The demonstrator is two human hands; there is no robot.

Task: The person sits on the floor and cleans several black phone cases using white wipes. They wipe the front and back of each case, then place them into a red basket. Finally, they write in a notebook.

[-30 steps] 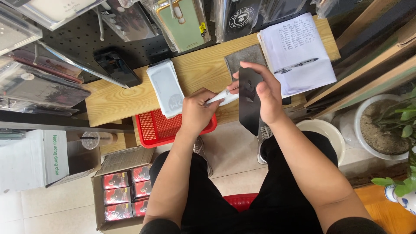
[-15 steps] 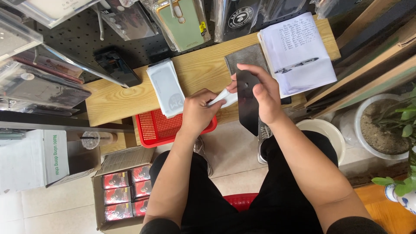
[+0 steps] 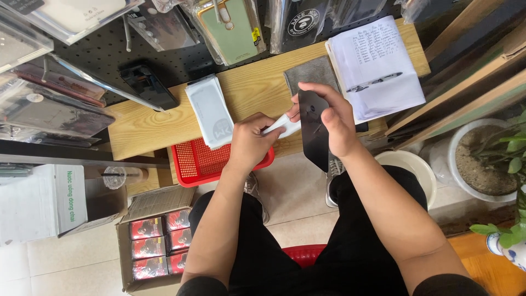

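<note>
My right hand (image 3: 334, 123) grips a thin black phone-shaped sheet (image 3: 313, 131) by its edge, held upright over the front edge of the wooden table (image 3: 257, 93). My left hand (image 3: 251, 141) pinches a small white wipe (image 3: 284, 126) whose tip touches the left side of the black sheet. A grey cloth (image 3: 313, 72) lies on the table just behind the sheet. A white phone case in a clear sleeve (image 3: 209, 111) lies to the left of my left hand.
An open notebook with a pen (image 3: 375, 68) lies at the table's right. A black phone (image 3: 149, 86) rests at the back left, and a red basket (image 3: 198, 162) sits under the table edge. Packaged cases hang on the pegboard (image 3: 109, 52). A cardboard box of red packs (image 3: 156, 241) and plant pots (image 3: 482, 159) stand on the floor.
Both hands stay almost in place. The black sheet has tilted slightly in my right hand, and the white wipe has shifted a little against it.
</note>
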